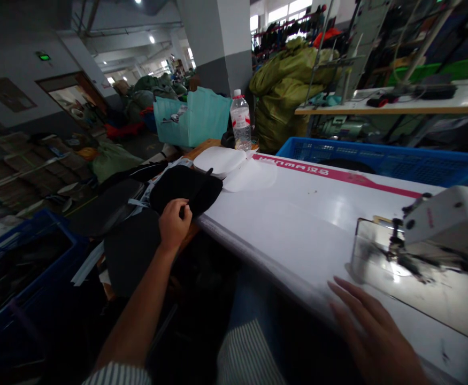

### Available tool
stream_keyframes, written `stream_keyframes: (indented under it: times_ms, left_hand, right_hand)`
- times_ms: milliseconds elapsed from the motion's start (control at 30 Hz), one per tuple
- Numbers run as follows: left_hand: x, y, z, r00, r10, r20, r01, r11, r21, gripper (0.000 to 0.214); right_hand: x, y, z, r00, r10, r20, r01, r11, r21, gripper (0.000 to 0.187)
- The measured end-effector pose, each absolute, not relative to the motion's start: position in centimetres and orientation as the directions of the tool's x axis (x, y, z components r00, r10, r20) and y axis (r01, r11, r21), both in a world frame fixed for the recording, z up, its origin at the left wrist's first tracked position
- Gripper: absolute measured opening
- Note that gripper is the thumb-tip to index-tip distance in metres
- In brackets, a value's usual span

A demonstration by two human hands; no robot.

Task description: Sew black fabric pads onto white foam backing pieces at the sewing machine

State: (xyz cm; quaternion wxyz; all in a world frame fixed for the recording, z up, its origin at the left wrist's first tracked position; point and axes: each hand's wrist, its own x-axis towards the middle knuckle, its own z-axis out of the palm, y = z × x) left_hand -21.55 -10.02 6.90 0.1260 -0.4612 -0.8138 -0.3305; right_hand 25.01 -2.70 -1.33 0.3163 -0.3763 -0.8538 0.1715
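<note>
Head view, looking forward and down across a sewing station. Left hand (173, 224) is closed on a black padded fabric piece (181, 187), fingers curled around a fold. The piece lies just beside the long white laminate surface (282, 230), with a narrow black tab standing up from it. Two more dark curved fabric pieces (131, 251) lie against it on the near side, with pale strips (137, 203) running between them.

Right hand (374, 331) is open, fingers spread and blurred, over the near edge of the surface; contact cannot be told. Hands well apart. Right hand nearest a white industrial sewing machine head (442, 219), whose lamp lights the surface below the needle area.

Far end of the surface: two round white foam pads (217, 160) overlap, just beyond the black piece. A pink printed strip (309, 170) runs along the far edge. Clear plastic water bottle (240, 120) with a red-banded label stands behind the pads, beside a teal sheet-like bundle (191, 115). Blue plastic crate (378, 158) sits behind the surface, and a dark blue crate (25, 256) sits at lower left. Bulging olive-green sacks (285, 91) stand against a white-and-grey pillar (217, 48).
</note>
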Motion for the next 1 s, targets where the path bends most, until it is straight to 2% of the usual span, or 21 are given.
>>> stream_keyframes:
  times_ms: [67,133,200,267,300,367,433,467,533,600,633,733,800,900,1000]
  left_hand:
    - [-16.1,-11.4,6.4,-0.423,0.742,0.520,0.891,0.237,0.387,0.018]
    - [-9.8,-12.9,5.1,-0.247,0.842,0.480,0.930,0.066,0.362,0.015]
    - [-4.4,-14.3,3.4,0.086,0.897,0.434,0.916,-0.243,0.320,0.020]
    - [-1.6,-15.0,2.1,0.223,0.889,0.400,0.857,-0.375,0.355,0.024]
    - [-1.4,-15.0,1.8,0.217,0.887,0.408,0.853,-0.375,0.362,0.032]
    - [-3.4,-14.3,1.8,0.098,0.900,0.424,0.887,-0.273,0.374,0.062]
    - [-7.2,-13.1,2.5,-0.020,0.936,0.352,0.903,-0.134,0.407,0.080]
    - [-9.1,-12.5,3.0,-0.016,0.967,0.256,0.895,-0.100,0.435,0.076]
    - [-12.1,-11.4,3.8,0.048,0.999,0.025,0.851,-0.054,0.522,0.050]
    - [-13.5,-10.3,4.4,0.097,0.985,-0.142,0.771,0.016,0.637,0.024]
    - [-13.7,-9.5,4.6,0.076,0.984,-0.164,0.719,0.059,0.693,0.019]
    - [-12.8,-5.2,4.9,-0.162,0.985,-0.049,0.542,0.131,0.830,0.023]
    - [-11.8,-0.8,4.9,-0.298,0.954,0.036,0.486,0.119,0.866,0.028]
    - [-10.7,6.6,4.5,-0.251,0.966,0.056,0.576,0.103,0.811,0.034]
    - [-9.9,11.4,3.4,-0.179,0.984,0.013,0.658,0.110,0.745,0.037]
  right_hand:
    - [22.6,-4.2,1.1,-0.509,0.830,0.227,0.451,0.482,-0.751,0.044]
    - [19.7,-5.1,3.1,-0.534,0.845,0.029,0.284,0.212,-0.935,0.056]
    - [17.3,-5.0,4.5,-0.532,0.842,-0.090,0.210,0.029,-0.977,0.065]
    - [16.3,-4.4,5.2,-0.551,0.824,-0.129,0.280,0.037,-0.959,0.054]
    - [16.5,-4.3,5.5,-0.581,0.804,-0.129,0.307,0.070,-0.949,0.049]
    - [18.2,-4.3,5.8,-0.670,0.734,-0.109,0.315,0.149,-0.937,0.045]
    - [21.1,-4.9,6.2,-0.723,0.686,-0.075,0.309,0.224,-0.924,0.041]
    - [22.7,-5.2,6.4,-0.717,0.694,-0.060,0.322,0.254,-0.912,0.039]
    - [25.9,-5.5,6.5,-0.628,0.778,-0.024,0.369,0.271,-0.889,0.035]
    - [28.4,-5.0,6.2,-0.476,0.878,-0.046,0.437,0.190,-0.879,0.036]
    - [29.3,-4.4,6.0,-0.391,0.918,-0.070,0.469,0.133,-0.873,0.038]
    - [30.7,-1.9,4.9,-0.150,0.984,-0.100,0.572,0.004,-0.820,0.040]
    - [30.5,-0.2,4.0,-0.041,0.996,-0.075,0.649,-0.030,-0.760,0.041]
    - [29.2,1.7,2.8,-0.018,0.999,-0.034,0.777,-0.008,-0.630,0.042]
    - [27.8,2.7,1.8,-0.052,0.998,0.029,0.909,0.059,-0.412,0.046]
